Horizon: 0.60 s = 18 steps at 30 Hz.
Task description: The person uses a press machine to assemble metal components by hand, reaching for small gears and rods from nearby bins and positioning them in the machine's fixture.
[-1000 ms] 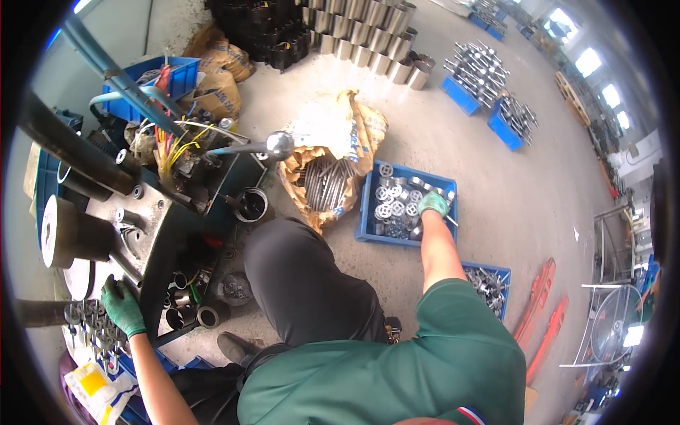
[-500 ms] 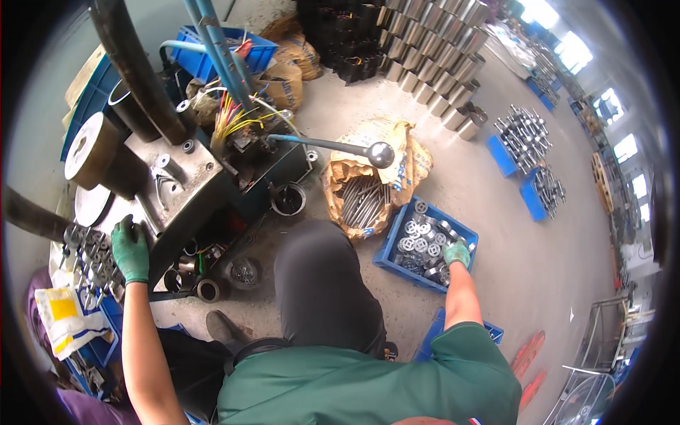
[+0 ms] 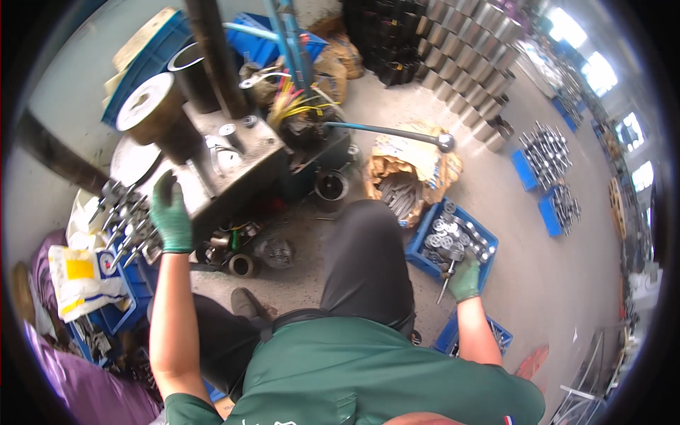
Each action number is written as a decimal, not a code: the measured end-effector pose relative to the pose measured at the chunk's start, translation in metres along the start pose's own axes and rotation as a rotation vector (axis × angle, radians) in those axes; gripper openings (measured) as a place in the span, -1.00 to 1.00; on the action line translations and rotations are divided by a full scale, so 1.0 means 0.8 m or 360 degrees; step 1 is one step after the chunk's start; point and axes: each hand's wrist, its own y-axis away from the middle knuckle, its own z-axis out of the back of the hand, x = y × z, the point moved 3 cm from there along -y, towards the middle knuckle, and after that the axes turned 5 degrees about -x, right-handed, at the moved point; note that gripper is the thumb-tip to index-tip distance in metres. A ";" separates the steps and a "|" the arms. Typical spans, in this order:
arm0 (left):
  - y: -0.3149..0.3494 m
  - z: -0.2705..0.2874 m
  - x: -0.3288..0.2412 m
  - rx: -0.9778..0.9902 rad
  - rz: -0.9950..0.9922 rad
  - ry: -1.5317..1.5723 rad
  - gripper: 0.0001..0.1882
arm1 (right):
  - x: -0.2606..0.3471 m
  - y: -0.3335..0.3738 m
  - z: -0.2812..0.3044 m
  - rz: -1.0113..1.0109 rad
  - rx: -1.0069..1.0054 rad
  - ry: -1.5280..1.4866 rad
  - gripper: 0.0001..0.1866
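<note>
My left hand (image 3: 171,221), in a green glove, rests by the near edge of the press table (image 3: 244,166) with its fingers stretched out. Right beside it is a pile of metal shafts with round collars (image 3: 127,221). My right hand (image 3: 465,278), gloved too, is closed on a thin metal shaft with a round piece on it (image 3: 450,270), over the near side of a blue crate (image 3: 416,248). Inside the crate lie several spoked metal discs (image 3: 445,230). The fingertips of the right hand are partly hidden.
A torn paper sack of rods (image 3: 400,195) stands before my knee, under a ball-ended lever (image 3: 445,142). Stacked metal cylinders (image 3: 464,74) rise at the back. Blue bins of shafts (image 3: 545,152) stand on the right floor. Another blue crate (image 3: 503,333) is near my right elbow.
My right hand has drawn back toward me and now holds a shaft with a round piece. The left hand stays near the shaft pile. The whole view has shifted.
</note>
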 end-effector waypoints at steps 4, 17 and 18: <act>0.066 -0.033 -0.107 0.0447 0.0304 0.0375 -0.69 | 0.061 0.076 -0.181 0.0398 0.0633 0.0512 -0.24; 0.162 -0.079 -0.116 0.1230 0.0440 0.0917 -0.43 | -0.096 0.148 -0.625 0.0568 0.1782 0.1233 -0.36; 0.153 -0.073 -0.114 0.1155 0.0425 0.0816 -0.44 | -0.114 0.136 -0.633 0.0618 0.1823 0.1169 -0.36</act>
